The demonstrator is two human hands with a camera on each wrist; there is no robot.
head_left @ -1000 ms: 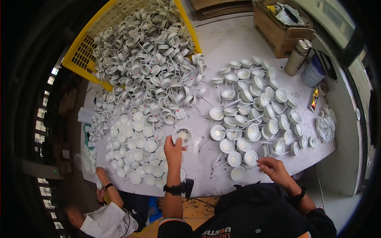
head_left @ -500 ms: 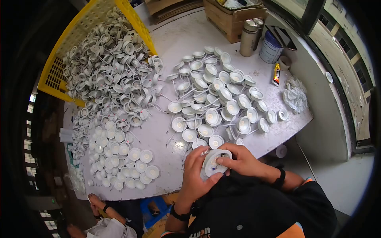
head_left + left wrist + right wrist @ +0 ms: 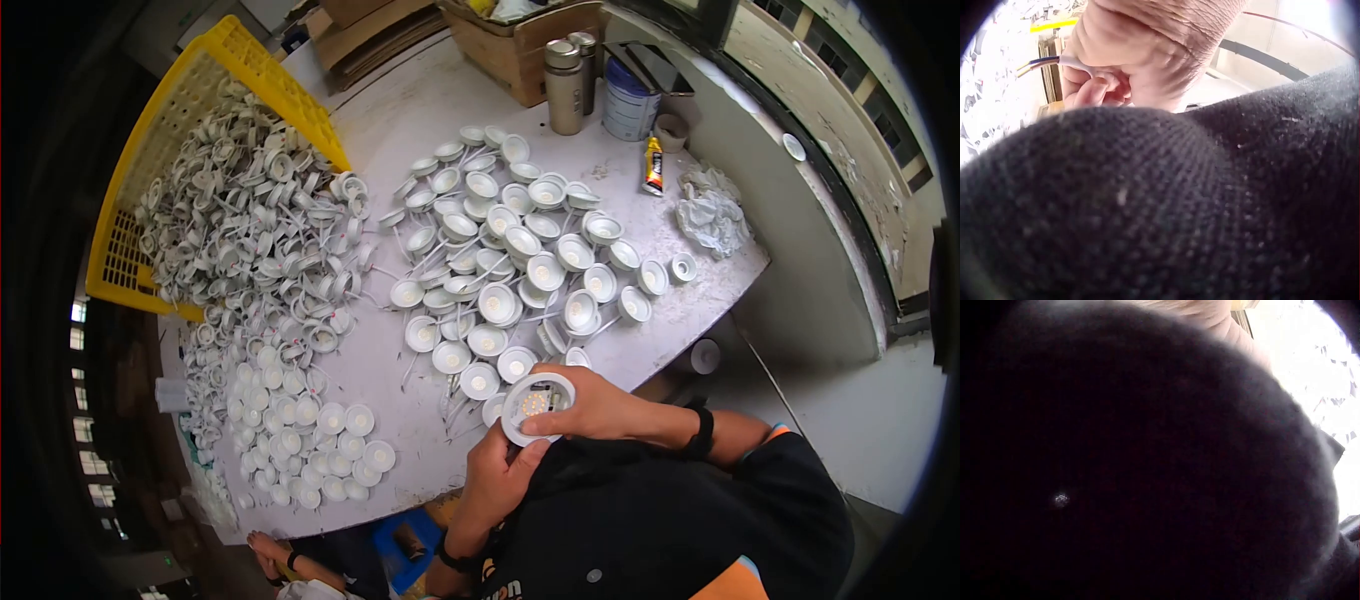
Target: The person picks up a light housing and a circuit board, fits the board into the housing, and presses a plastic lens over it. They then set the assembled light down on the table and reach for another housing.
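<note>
In the head view, a round white downlight (image 3: pixel 513 412) with a yellow-dotted LED board is held close in front of my dark shirt, its open face up. My right hand (image 3: pixel 605 410) grips its right side, thumb over the rim by the board. Below it, my left hand (image 3: pixel 495 480) holds the lower edge. The left wrist view shows that hand's fingers (image 3: pixel 1088 94) curled round a white cable (image 3: pixel 1074 63) with bare-ended coloured wires (image 3: pixel 1041 62). Dark cloth covers most of the right wrist view.
Many wired downlights (image 3: pixel 497 303) spread across the table (image 3: pixel 400 90). Left of them lie white lamp cups (image 3: pixel 332 418) and a heap of housings (image 3: pixel 260 200) spilling from a yellow crate (image 3: pixel 280 85). Farther back stand a flask (image 3: pixel 564 90) and a bucket (image 3: pixel 630 105). Another person's hands (image 3: pixel 270 550) are lower left.
My left hand has come from the table's middle to my front with a downlight, and my right hand has joined it. Since half a second ago, the downlight has turned and its board shows more clearly.
</note>
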